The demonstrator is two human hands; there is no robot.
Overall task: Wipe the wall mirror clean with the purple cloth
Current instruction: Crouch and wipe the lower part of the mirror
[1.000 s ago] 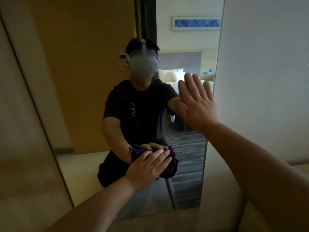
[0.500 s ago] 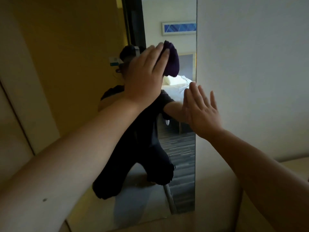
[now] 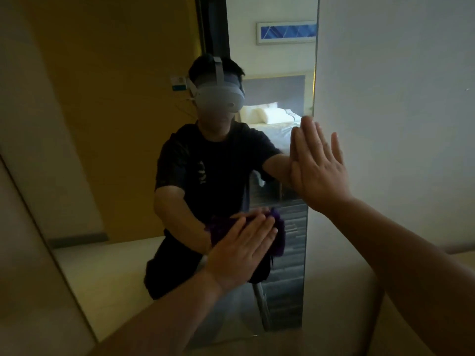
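Observation:
A tall wall mirror [image 3: 123, 124] fills the middle of the view and reflects a person in a dark shirt with a headset. My left hand [image 3: 241, 250] presses the bunched purple cloth [image 3: 279, 235] flat against the lower part of the glass, fingers stretched over it. My right hand [image 3: 318, 170] rests flat with spread fingers at the mirror's right edge, where the glass meets the white wall. It holds nothing. Most of the cloth is hidden under my left hand.
A white wall [image 3: 398, 111] stands right of the mirror. A beige panel [image 3: 28, 201] borders its left side. A pale ledge or floor [image 3: 334, 330] lies below. The glass reflects a bed, a framed picture and a yellow wall.
My left hand has swept the cloth from high on the mirror down to the lower part. My right hand has stayed braced at the right edge. The camera has tilted slightly.

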